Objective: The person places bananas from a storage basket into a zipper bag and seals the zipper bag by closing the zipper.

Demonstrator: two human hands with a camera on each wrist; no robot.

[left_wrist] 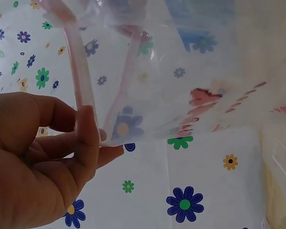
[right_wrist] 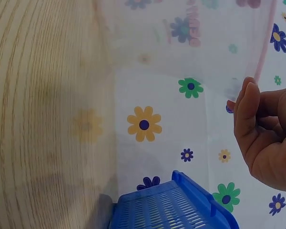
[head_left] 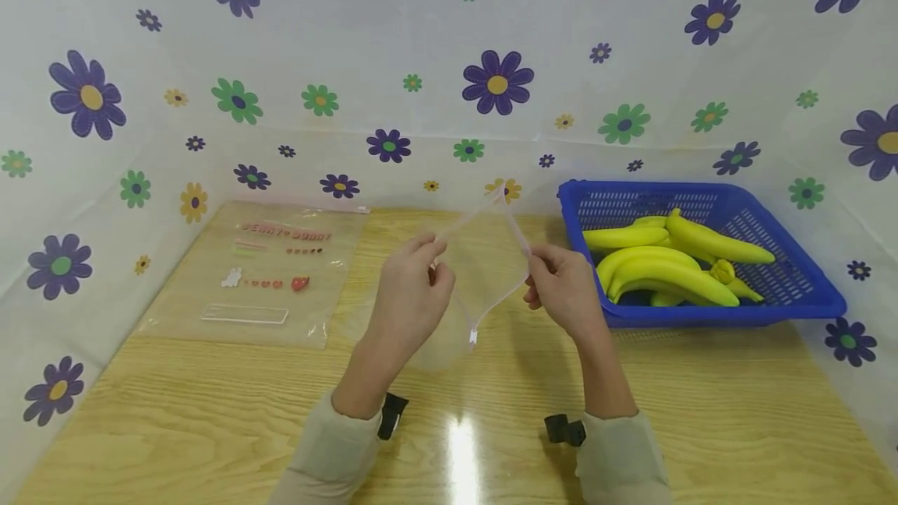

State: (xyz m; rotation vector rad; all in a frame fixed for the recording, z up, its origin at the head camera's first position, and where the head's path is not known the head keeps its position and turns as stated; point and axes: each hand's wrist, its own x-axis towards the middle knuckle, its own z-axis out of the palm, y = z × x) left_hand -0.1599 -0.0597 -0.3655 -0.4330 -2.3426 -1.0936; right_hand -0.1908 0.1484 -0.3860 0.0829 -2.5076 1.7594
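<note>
Between my hands a clear zip bag (head_left: 516, 229) hangs with its pink-edged mouth spread into a diamond; its white slider (head_left: 473, 335) is at the near corner. My left hand (head_left: 412, 291) pinches the left edge of the mouth between thumb and fingers, seen closely in the left wrist view, where pink print (left_wrist: 202, 97) shows on the film. On the opposite edge, my right hand (head_left: 567, 287) pinches the rim with thumb and fingertips. Nothing is visible inside the bag. Yellow bananas (head_left: 673, 275) lie in a blue basket (head_left: 730, 313) right of my right hand.
Another clear slider bag (head_left: 175, 298) lies flat on the wooden table (head_left: 210, 419) at the left, with pink lettering, a white bunny and a strawberry printed on it. A flower-patterned white sheet (head_left: 421, 37) encloses the back and sides.
</note>
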